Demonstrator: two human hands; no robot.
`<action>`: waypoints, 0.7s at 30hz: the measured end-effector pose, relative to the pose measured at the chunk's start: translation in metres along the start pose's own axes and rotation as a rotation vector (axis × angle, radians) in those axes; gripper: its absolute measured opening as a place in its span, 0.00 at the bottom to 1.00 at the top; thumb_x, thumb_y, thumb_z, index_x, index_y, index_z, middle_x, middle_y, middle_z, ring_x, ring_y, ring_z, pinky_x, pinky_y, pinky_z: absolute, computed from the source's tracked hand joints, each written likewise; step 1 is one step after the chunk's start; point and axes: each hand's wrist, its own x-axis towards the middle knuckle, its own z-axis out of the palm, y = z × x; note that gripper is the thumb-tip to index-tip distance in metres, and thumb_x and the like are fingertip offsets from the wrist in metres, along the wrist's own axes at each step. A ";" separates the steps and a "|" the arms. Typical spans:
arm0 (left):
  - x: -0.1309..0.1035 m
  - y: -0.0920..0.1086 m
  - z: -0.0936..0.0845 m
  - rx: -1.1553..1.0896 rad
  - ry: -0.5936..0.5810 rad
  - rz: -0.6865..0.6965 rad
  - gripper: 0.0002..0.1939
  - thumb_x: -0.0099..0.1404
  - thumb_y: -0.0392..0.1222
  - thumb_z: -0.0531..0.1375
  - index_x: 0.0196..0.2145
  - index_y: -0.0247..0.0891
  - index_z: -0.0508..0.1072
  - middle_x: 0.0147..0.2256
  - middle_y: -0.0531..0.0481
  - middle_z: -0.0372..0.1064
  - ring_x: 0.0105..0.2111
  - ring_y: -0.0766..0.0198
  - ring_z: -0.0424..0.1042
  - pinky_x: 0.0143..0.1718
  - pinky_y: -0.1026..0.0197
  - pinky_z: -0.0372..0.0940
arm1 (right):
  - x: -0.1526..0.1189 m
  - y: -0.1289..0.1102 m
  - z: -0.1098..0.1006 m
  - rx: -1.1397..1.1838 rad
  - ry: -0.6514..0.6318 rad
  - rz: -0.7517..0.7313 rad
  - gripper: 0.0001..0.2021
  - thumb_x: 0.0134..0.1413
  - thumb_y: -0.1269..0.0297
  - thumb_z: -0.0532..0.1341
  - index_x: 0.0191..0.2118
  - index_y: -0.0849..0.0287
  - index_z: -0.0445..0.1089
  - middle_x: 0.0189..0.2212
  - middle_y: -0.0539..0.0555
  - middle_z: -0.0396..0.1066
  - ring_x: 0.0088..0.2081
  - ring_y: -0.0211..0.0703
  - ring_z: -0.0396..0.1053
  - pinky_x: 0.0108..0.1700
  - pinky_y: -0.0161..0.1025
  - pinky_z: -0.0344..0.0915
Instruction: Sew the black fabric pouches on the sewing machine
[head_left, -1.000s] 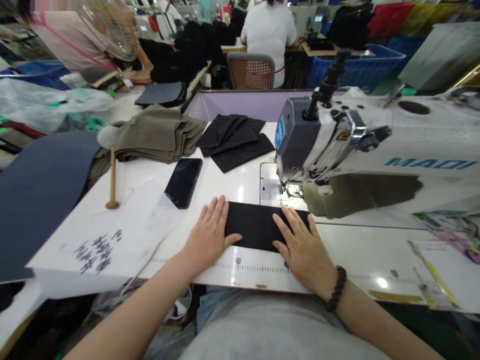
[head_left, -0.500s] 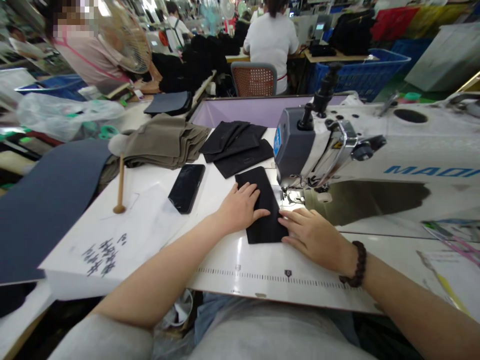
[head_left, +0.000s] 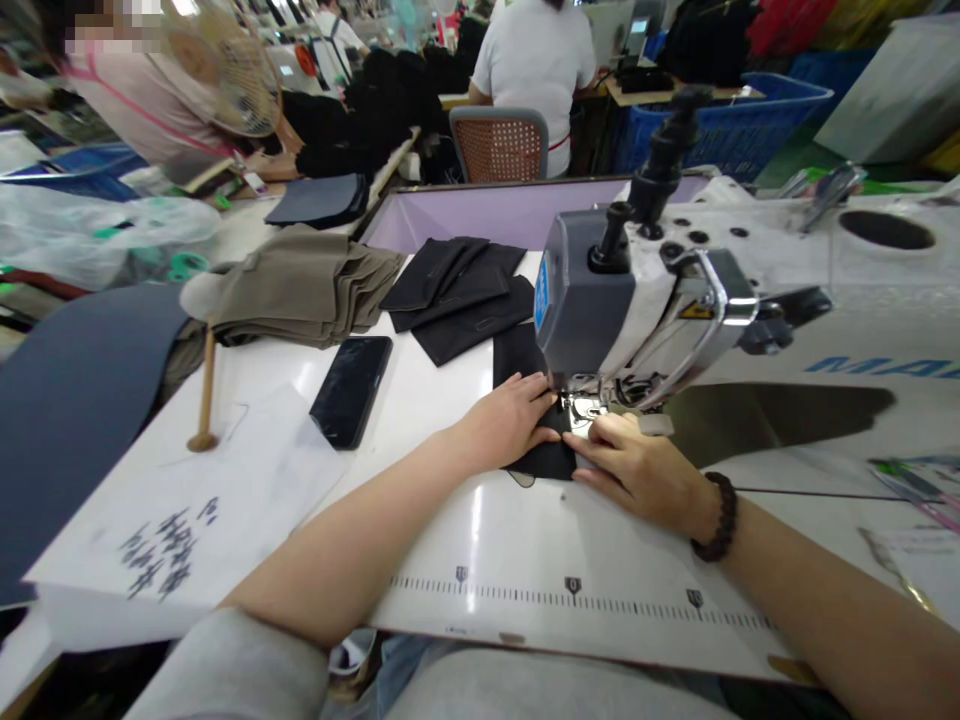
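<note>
A black fabric piece [head_left: 546, 462] lies on the white sewing table, its right edge at the needle area of the sewing machine [head_left: 581, 290]. My left hand [head_left: 514, 420] rests flat on the fabric, fingers stretched toward the presser foot. Just right of the foot, my right hand [head_left: 637, 465] touches the fabric's right edge with its fingertips; the index finger and thumb are apart and some fingers are bent. Behind the fabric, several black pieces [head_left: 465, 300] lie in a loose pile.
A phone [head_left: 351, 392], a wooden-handled tool [head_left: 204, 400] and a stack of brown-grey fabric [head_left: 292, 285] lie left. A paper with writing [head_left: 247, 480] is nearer. Beyond the purple panel [head_left: 480, 215] are a chair [head_left: 500, 145] and a seated person [head_left: 532, 60].
The black fabric has moved right, partly under the machine head. My left hand has moved right with it, close to the needle. The view has shifted slightly.
</note>
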 end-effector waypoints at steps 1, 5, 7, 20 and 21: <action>0.001 -0.001 0.001 -0.011 0.005 0.006 0.22 0.62 0.47 0.53 0.48 0.26 0.63 0.48 0.38 0.60 0.52 0.54 0.56 0.53 0.55 0.54 | 0.000 0.000 0.000 -0.005 0.006 0.005 0.18 0.56 0.60 0.50 0.45 0.66 0.67 0.32 0.59 0.64 0.34 0.44 0.62 0.36 0.41 0.62; 0.003 -0.005 0.002 -0.059 0.010 0.022 0.22 0.63 0.46 0.53 0.49 0.28 0.62 0.49 0.37 0.60 0.53 0.54 0.55 0.52 0.54 0.54 | 0.000 0.000 0.001 -0.034 0.026 0.027 0.17 0.55 0.61 0.51 0.45 0.66 0.67 0.32 0.60 0.65 0.34 0.44 0.63 0.35 0.40 0.63; 0.005 -0.006 0.003 -0.083 0.003 0.023 0.21 0.62 0.46 0.53 0.49 0.28 0.62 0.49 0.37 0.59 0.53 0.54 0.55 0.52 0.54 0.54 | -0.001 0.000 0.001 -0.040 0.035 0.033 0.17 0.55 0.61 0.52 0.45 0.66 0.67 0.32 0.59 0.66 0.35 0.44 0.63 0.35 0.40 0.63; 0.009 -0.011 0.001 -0.125 0.006 0.039 0.21 0.62 0.45 0.54 0.49 0.29 0.61 0.47 0.38 0.61 0.52 0.53 0.57 0.51 0.52 0.55 | 0.001 -0.002 0.004 -0.040 0.038 0.080 0.17 0.54 0.61 0.53 0.46 0.65 0.67 0.33 0.59 0.66 0.34 0.44 0.62 0.33 0.38 0.62; 0.009 -0.011 0.001 -0.125 0.006 0.039 0.21 0.62 0.45 0.54 0.49 0.29 0.61 0.47 0.38 0.61 0.52 0.53 0.57 0.51 0.52 0.55 | 0.001 -0.002 0.004 -0.040 0.036 0.084 0.17 0.55 0.61 0.52 0.46 0.65 0.67 0.33 0.59 0.66 0.34 0.44 0.62 0.33 0.38 0.62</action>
